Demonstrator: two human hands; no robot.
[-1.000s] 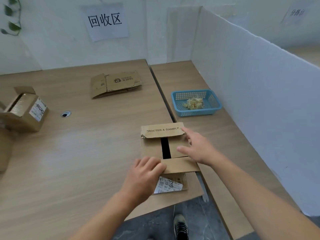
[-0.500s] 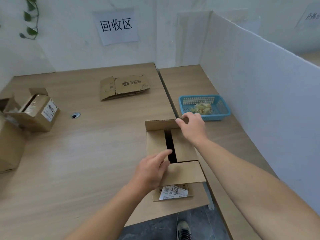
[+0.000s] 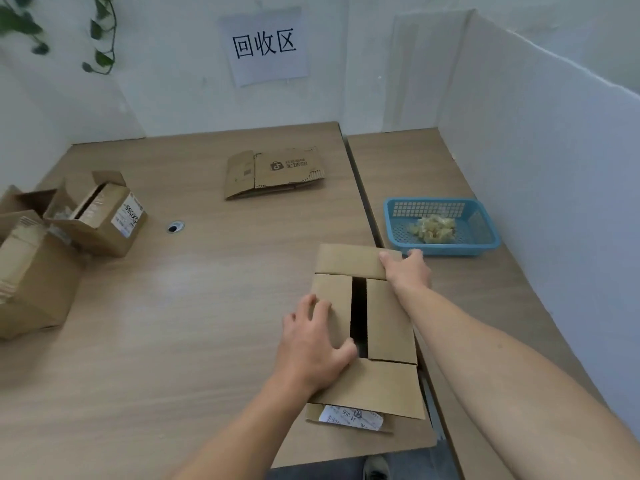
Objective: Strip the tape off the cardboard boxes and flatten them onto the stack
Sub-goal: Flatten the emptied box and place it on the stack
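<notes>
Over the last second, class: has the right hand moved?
Yes. The right hand has moved away from the person, up the box to its far flap, close beside the basket.

Both bare forearms reach forward over the table edge, the right one stretched farther. The left hand (image 3: 313, 344) lies flat, fingers spread and pressing down (thumb out to the right). The right hand (image 3: 407, 271) grips the cardboard flap (image 3: 349, 259), thumb on top, fingers curled over its right end.
</notes>
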